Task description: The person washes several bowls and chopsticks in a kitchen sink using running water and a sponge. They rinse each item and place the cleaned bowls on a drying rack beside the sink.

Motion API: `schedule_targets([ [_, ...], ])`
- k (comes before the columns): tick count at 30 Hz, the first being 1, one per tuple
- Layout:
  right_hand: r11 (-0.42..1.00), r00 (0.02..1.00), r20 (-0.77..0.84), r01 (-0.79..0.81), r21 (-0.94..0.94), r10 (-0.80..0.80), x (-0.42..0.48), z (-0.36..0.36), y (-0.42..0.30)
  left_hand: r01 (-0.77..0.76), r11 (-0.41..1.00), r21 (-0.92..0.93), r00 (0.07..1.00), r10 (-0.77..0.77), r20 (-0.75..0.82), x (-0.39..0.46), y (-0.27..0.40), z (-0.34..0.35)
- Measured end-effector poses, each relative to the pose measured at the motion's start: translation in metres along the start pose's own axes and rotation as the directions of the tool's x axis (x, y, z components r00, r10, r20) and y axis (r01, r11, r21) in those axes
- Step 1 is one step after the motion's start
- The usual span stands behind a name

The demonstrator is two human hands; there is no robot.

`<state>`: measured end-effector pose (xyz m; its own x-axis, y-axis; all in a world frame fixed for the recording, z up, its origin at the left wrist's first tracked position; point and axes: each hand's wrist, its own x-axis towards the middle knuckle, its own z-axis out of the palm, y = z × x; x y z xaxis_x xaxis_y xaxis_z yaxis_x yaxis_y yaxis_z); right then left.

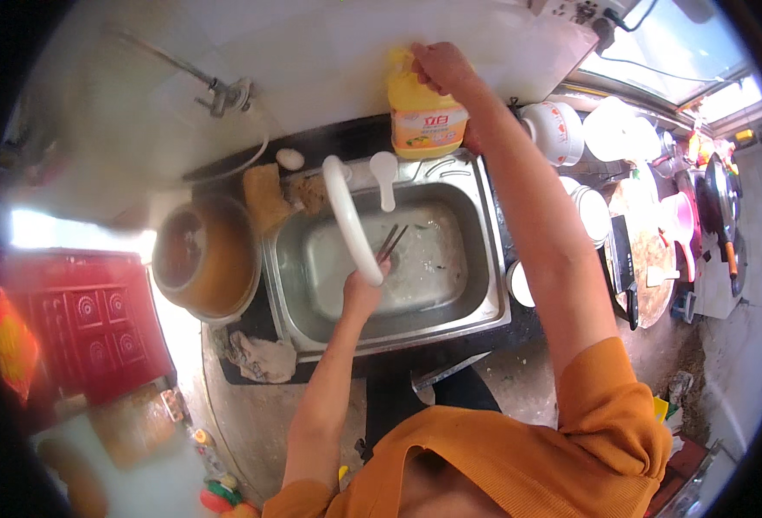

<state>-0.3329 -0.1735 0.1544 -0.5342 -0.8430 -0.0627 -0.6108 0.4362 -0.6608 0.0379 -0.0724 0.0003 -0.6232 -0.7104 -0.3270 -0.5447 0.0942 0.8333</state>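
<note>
My left hand [363, 294] is over the stainless steel sink [387, 330], closed around a pair of dark sticks that look like chopsticks [394, 242]. The white curved faucet spout [348, 226] passes in front of part of this hand. Up by the wall, my right hand [442, 68] grips the top of a yellow jug of Liby dish detergent [429, 126]. The jug stands upright on the ledge behind the sink; the fingers hide its cap area. A white faucet lever [384, 178] points over the basin, where a little water and some small scraps lie.
Left of the sink are a large brown basin [225, 259], a sponge-like cloth [264, 194], an egg [290, 158] and a crumpled rag [261, 357]. To the right, a cleaver [622, 259] lies by a round chopping board [646, 285], near white jars [588, 213] and a pink ladle [682, 223].
</note>
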Motion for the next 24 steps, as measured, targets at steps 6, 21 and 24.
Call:
schedule_targets([
  [6,0.991,0.994,-0.025,0.102,-0.088,-0.105,0.0,-0.003,0.001,0.229,0.936,-0.269,0.927,-0.125,0.354,0.005,-0.011,-0.015],
  [21,0.504,0.878,0.339,-0.473,0.723,0.338,-0.259,0.113,0.062,0.411,0.713,-0.568,0.859,-0.094,0.503,0.006,0.029,-0.007],
  [24,0.239,0.819,0.457,-0.548,0.802,0.345,-0.303,0.161,0.045,0.487,0.736,-0.47,0.812,-0.183,0.555,0.002,0.042,-0.002],
])
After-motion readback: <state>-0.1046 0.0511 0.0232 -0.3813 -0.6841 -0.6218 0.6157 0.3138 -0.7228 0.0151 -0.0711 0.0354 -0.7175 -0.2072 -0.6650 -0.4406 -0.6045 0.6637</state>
